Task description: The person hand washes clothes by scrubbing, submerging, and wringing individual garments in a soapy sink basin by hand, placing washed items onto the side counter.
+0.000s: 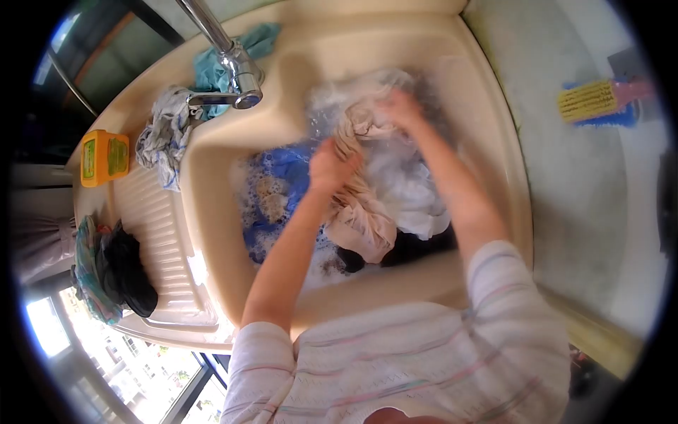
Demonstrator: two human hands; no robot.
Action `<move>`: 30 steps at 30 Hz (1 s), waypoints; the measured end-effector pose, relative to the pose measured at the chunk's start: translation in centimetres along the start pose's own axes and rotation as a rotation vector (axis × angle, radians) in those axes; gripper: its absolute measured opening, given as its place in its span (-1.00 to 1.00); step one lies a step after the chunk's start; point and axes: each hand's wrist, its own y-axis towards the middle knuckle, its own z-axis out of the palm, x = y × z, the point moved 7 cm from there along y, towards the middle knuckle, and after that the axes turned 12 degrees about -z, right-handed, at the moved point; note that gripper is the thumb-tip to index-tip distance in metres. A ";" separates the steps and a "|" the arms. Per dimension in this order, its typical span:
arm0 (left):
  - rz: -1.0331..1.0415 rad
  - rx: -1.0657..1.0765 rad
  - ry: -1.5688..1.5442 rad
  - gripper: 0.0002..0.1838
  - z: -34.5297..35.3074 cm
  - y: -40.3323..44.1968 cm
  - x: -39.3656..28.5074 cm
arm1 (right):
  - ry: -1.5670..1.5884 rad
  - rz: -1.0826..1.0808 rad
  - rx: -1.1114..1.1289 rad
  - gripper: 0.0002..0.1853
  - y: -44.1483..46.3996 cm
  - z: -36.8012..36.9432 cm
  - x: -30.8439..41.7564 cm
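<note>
A beige cloth [364, 225], twisted in its middle, stretches across the soapy basin of the sink [494, 177]. My left hand [333, 167] is closed round the twisted part. Farther up, my right hand [400, 109] is at the cloth's upper end, its fingers blurred, so its grip is unclear. White fabric [417, 201] lies in the water to the right of the beige cloth. Blue fabric [286, 166] floats among suds on the left, and a black cloth [417, 249] lies near the basin's front edge.
A chrome tap [244, 78] stands behind the basin by a teal cloth [261, 41]. Left are a crumpled grey-white cloth [169, 131], a yellow container [104, 157] and dark clothes [127, 272] on the ribbed drainboard [159, 240]. A yellow brush [590, 101] is at right.
</note>
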 end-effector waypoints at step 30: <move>0.298 -0.210 0.600 -0.54 -3.9 -6.5 -0.9 | 1.003 0.014 -0.123 -0.80 -4.2 -11.8 9.7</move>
